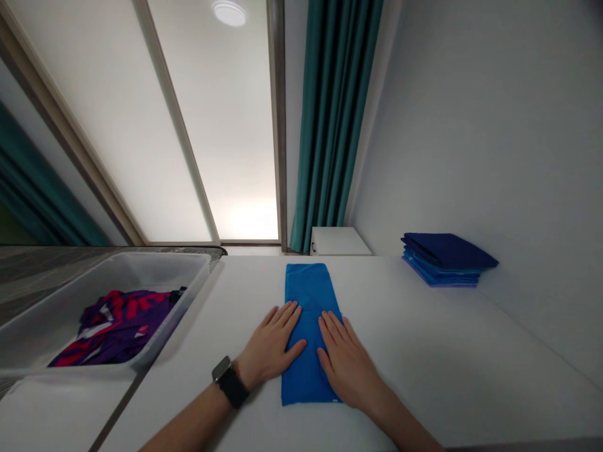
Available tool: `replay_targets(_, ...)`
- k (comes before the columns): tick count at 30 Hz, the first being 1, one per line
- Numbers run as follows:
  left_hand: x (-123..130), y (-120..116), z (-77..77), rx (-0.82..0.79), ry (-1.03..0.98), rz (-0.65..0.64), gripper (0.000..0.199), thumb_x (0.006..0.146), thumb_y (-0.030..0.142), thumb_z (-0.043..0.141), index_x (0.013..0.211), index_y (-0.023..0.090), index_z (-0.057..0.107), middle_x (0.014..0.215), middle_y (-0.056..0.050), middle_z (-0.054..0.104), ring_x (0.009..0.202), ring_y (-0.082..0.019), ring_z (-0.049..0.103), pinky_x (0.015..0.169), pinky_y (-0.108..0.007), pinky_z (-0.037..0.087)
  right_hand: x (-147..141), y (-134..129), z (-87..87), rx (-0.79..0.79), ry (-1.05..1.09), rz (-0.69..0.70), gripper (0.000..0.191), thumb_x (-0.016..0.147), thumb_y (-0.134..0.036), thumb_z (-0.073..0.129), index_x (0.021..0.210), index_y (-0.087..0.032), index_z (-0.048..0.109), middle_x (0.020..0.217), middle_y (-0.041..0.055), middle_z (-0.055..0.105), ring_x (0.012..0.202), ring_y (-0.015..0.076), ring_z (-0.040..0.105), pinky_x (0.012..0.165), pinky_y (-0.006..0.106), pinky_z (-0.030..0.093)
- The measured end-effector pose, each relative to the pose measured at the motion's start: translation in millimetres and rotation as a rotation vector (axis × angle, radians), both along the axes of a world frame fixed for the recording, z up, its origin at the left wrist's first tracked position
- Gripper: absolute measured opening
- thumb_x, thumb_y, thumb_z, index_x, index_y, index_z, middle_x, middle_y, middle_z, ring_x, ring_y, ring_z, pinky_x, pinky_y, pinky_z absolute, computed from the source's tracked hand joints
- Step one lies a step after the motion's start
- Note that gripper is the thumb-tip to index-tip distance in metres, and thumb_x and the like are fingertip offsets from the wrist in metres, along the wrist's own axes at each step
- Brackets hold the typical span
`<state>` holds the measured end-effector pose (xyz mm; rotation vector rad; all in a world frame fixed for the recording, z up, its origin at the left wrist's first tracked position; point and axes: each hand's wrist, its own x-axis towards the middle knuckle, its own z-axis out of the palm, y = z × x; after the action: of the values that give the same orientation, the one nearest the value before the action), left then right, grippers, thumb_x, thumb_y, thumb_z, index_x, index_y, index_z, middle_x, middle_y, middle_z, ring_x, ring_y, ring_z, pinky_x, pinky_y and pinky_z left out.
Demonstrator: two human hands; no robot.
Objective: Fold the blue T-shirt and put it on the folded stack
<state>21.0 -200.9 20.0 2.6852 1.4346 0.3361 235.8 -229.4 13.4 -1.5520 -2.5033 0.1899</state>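
Observation:
A blue garment (308,289), folded into a long narrow strip, lies flat on the white table (424,376) in front of me. My left hand (271,345) rests palm down across its left edge, the fingers stretched out and the thumb on the cloth. On the right edge lies my right hand (348,361), also flat, its fingers pointing away from me. Neither hand grips the fabric. A small pale tag shows at the near right corner of the garment. Which kind of garment it is, I cannot tell.
A stack of folded blue and dark navy cloths (447,258) sits at the right by the wall. To the left, a translucent plastic bin (188,270) holds crumpled purple and red clothing (122,326). Behind the table stand a white cabinet (339,242) and a teal curtain (334,125).

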Motion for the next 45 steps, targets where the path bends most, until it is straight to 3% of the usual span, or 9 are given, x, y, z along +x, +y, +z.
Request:
replay_targets(8, -1.2, 5.9, -2.6, -0.038, -0.009, 0.030, 0.061, 0.100, 0.055, 0.028, 0.152, 0.023, 0.029, 0.157, -0.008, 0.030, 0.146, -0.025, 0.026, 0.118, -0.049, 0.020, -1.1, 0.5, 7.6, -0.075, -0.014, 0.007, 0.062, 0.101, -0.042, 0.026, 0.151, -0.006, 0.027, 0.158, 0.0108, 0.021, 0.147, 0.0266, 0.017, 0.121, 0.047, 0.011)
replay_targets(17, -11.9, 72.7, 2.1, -0.140, -0.003, 0.068, 0.058, 0.101, 0.051, 0.026, 0.150, 0.020, 0.033, 0.158, -0.008, 0.027, 0.146, -0.023, 0.023, 0.119, -0.045, 0.018, -1.6, -0.6, 8.7, -0.084, 0.002, 0.004, 0.063, 0.101, -0.044, 0.024, 0.151, -0.007, 0.026, 0.158, 0.0107, 0.020, 0.147, 0.0266, 0.016, 0.121, 0.048, 0.010)
replay_targets(21, -12.1, 92.5, 1.1, -0.102, -0.064, 0.117, 0.052, 0.100, 0.044, 0.035, 0.147, 0.023, 0.038, 0.155, -0.006, 0.037, 0.142, -0.022, 0.033, 0.117, -0.043, 0.022, -2.2, -0.7, 9.6, -0.095, 0.014, 0.001, 0.063, 0.101, -0.045, 0.023, 0.152, -0.008, 0.025, 0.159, 0.0097, 0.019, 0.147, 0.0264, 0.015, 0.121, 0.049, 0.009)
replay_targets(27, -6.1, 122.2, -0.9, -0.025, -0.168, 0.305, 0.041, 0.098, 0.034, 0.039, 0.132, 0.017, 0.054, 0.123, -0.012, 0.062, 0.118, -0.027, 0.054, 0.100, -0.043, 0.039, -1.8, -0.8, 9.4, -0.105, 0.009, 0.000, 0.063, 0.101, -0.045, 0.024, 0.152, -0.009, 0.024, 0.159, 0.0096, 0.018, 0.148, 0.0258, 0.014, 0.121, 0.048, 0.009)
replay_targets(32, -1.4, 145.3, -3.5, -0.054, -0.214, 0.365, 0.025, 0.092, 0.030, 0.050, 0.108, 0.021, 0.068, 0.101, -0.007, 0.067, 0.104, -0.026, 0.060, 0.091, -0.039, 0.043, -2.7, -0.9, 14.0, -0.137, 0.001, -0.005, 0.062, 0.101, -0.043, 0.023, 0.152, -0.008, 0.023, 0.159, 0.0095, 0.016, 0.148, 0.0260, 0.014, 0.121, 0.048, 0.008)
replay_targets(38, -0.9, 151.8, -8.8, -0.050, -0.264, 0.391, 0.021, 0.090, 0.020, 0.050, 0.101, 0.020, 0.068, 0.097, -0.005, 0.066, 0.091, -0.020, 0.062, 0.085, -0.032, 0.045, -3.0, -0.9, 14.4, -0.153, 0.006, -0.003, 0.063, 0.101, -0.044, 0.023, 0.152, -0.008, 0.022, 0.160, 0.0098, 0.014, 0.148, 0.0265, 0.012, 0.121, 0.049, 0.006)
replay_targets(45, 1.9, 140.3, -6.2, 0.022, -0.263, 0.401, 0.020, 0.090, 0.021, 0.051, 0.103, 0.019, 0.065, 0.101, -0.008, 0.063, 0.100, -0.024, 0.059, 0.089, -0.037, 0.044, -1.4, -1.2, 10.8, -0.110, 0.026, 0.005, 0.063, 0.101, -0.045, 0.022, 0.152, -0.009, 0.025, 0.159, 0.0103, 0.018, 0.147, 0.0266, 0.015, 0.121, 0.049, 0.010)
